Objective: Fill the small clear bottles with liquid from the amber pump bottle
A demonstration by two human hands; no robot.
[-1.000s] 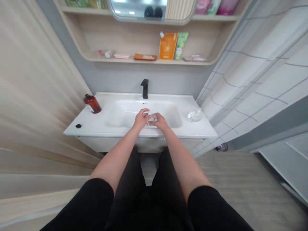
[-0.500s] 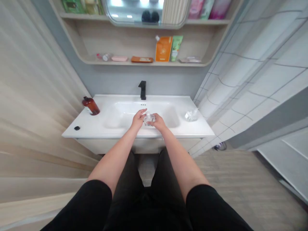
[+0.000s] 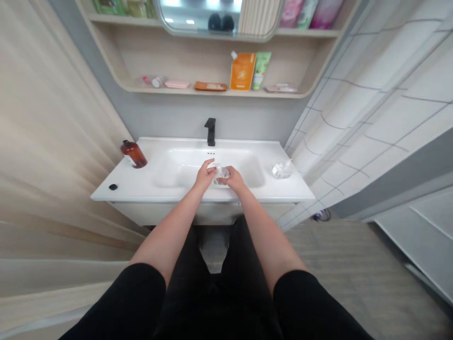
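Note:
Over the front of the white sink [image 3: 170, 177], my right hand [image 3: 233, 179] is wrapped round a small clear pump bottle [image 3: 222, 173]. The bottle tilts slightly to the left. My left hand [image 3: 204, 176] is at its white top, thumb and lower fingers closed against it and one finger raised. The fingers partly hide the top, so its exact shape is unclear. Behind both hands stands a black faucet [image 3: 211, 131].
A brown bottle [image 3: 134, 154] and a small black cap [image 3: 113, 187] are on the counter's left. A second clear bottle [image 3: 282, 170] stands at the right. A shelf [image 3: 170, 91] above carries an orange pouch [image 3: 242, 71] and a green tube [image 3: 261, 70].
The pump bottle has tipped a little, its top leaning toward my left hand. My left fingers have shifted slightly at the top; my right hand keeps its hold.

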